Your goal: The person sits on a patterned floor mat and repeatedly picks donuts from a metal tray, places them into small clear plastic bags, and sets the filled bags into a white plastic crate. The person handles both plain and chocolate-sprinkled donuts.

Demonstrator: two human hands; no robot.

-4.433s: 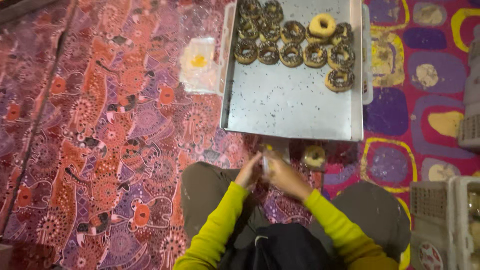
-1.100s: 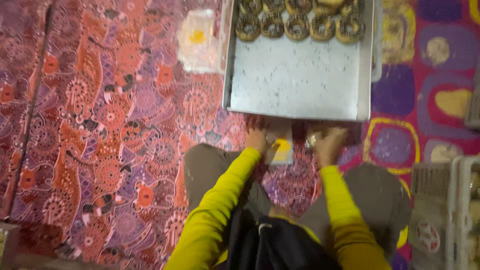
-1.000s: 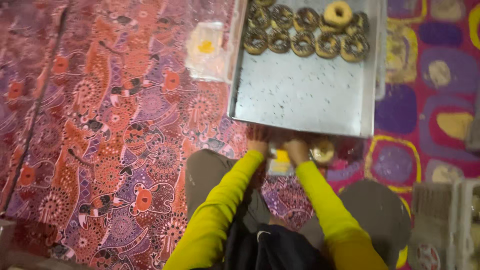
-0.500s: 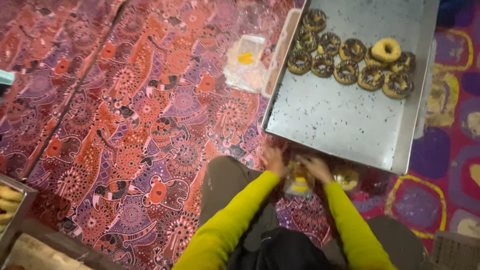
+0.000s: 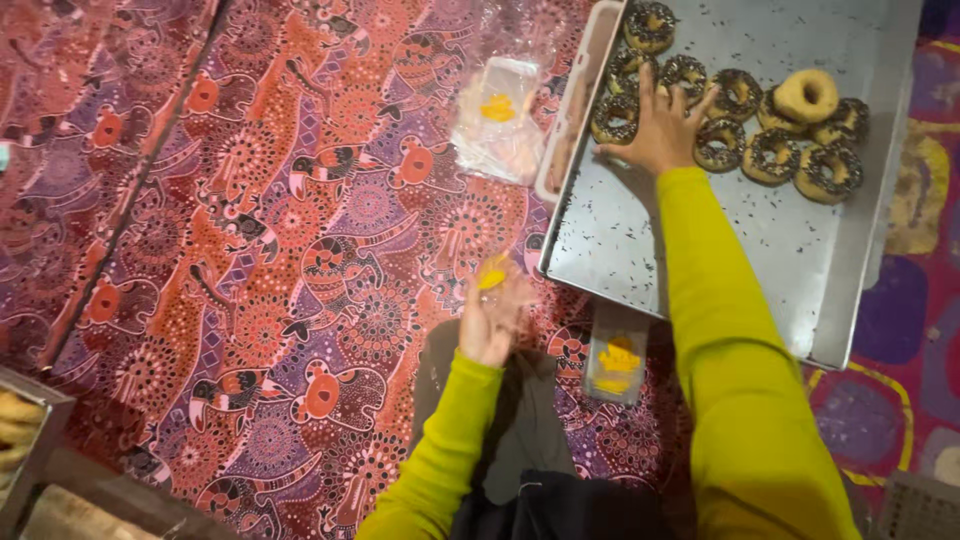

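I'm looking straight down at a big patterned cloth (image 5: 250,250) in reds and purples that covers the floor, and across the upper right of it lies a wide steel tray (image 5: 700,240), tilted in my view, its bare metal flecked with dark sprinkles. At the far end of the tray sit the doughnuts: a cluster of dark sprinkled doughnuts (image 5: 770,155) packed side by side, and one plain golden doughnut (image 5: 806,95) perched on top of them toward the right. My right arm in its yellow-green sleeve (image 5: 740,400) runs up over the tray's near edge, and my right hand (image 5: 662,135) is spread flat, fingers splayed, resting on the sprinkled doughnuts at the left end of the cluster; it presses on them rather than closing round one. My left hand (image 5: 492,318) is raised above the cloth, well apart from the tray, and it's blurred; the fingers curl loosely and pinch a small clear wrapper with a yellow patch (image 5: 492,272) at its tip. Just beside the tray's near edge, on the cloth, lies a small clear packet with a yellow label (image 5: 614,362). Farther up, just off the tray's left rim, there's a pile of clear plastic bags (image 5: 497,125). At the bottom left corner I catch a second tray (image 5: 20,430) with pale baked pieces.
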